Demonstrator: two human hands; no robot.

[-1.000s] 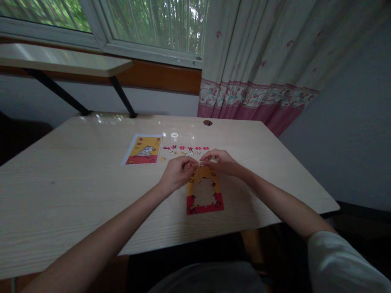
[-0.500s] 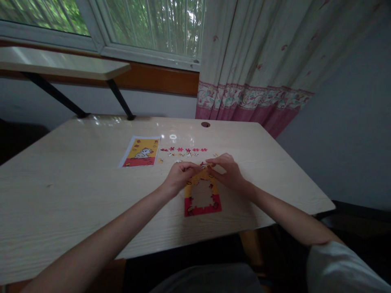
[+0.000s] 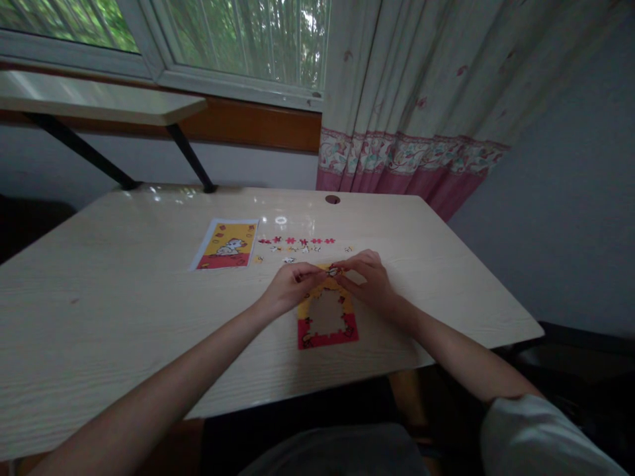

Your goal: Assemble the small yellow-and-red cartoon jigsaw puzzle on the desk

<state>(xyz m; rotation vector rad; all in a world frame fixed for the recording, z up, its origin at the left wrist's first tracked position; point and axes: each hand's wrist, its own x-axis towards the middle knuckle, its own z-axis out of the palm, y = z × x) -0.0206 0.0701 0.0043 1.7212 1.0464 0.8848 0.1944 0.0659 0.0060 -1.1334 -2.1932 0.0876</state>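
Everything looks dim to us: daylight enters through the window beyond the fingers, leaving glare on the tabletop past them and soft shadow on their near side. Small details between them blur; outer edges look stretched.

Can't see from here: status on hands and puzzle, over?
Left hand and right hand at far end of puzzle, grip unclear. Puzzle flat, middle open. Hands partly cover it; loose pieces beyond, clear of it.

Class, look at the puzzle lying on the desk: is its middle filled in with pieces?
No, the puzzle has a gap in its middle, where the pale desk shows through.
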